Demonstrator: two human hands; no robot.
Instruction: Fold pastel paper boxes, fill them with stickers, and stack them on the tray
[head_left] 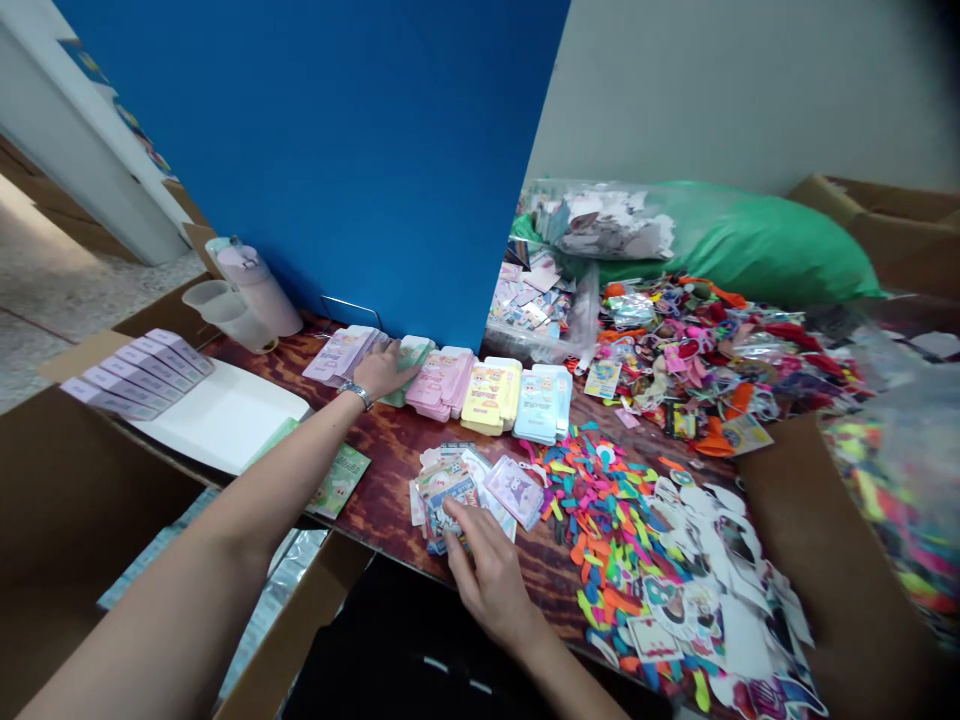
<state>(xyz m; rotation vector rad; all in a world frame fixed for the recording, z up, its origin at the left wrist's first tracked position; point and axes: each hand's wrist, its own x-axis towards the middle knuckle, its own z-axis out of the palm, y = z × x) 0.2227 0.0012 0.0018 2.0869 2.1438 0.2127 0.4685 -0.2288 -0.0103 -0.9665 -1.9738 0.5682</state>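
My left hand (381,370) reaches across to a stack of green flat cartons (414,352), its fingers apart and resting over the stack's left side. A watch with a metal band (358,393) is on that wrist. Nearer to me, my right hand (491,575) lies on a loose pile of printed cards (450,480), thumb and forefinger apart on the topmost ones. Beside that pile is a purple character card (515,490). The row of carton stacks also has purple (341,355), pink (441,380), yellow (490,395) and blue (543,403) ones.
Upright lilac boxes (142,375) stand on a white surface (225,410) at left, near plastic cups (232,315) and a pink bottle (259,285). Green printed packaging (341,480) lies under my left forearm. Colourful balloons (600,500), stickers (720,560) and heaped trinkets (690,360) cover the right. A blue panel (322,150) rises behind.
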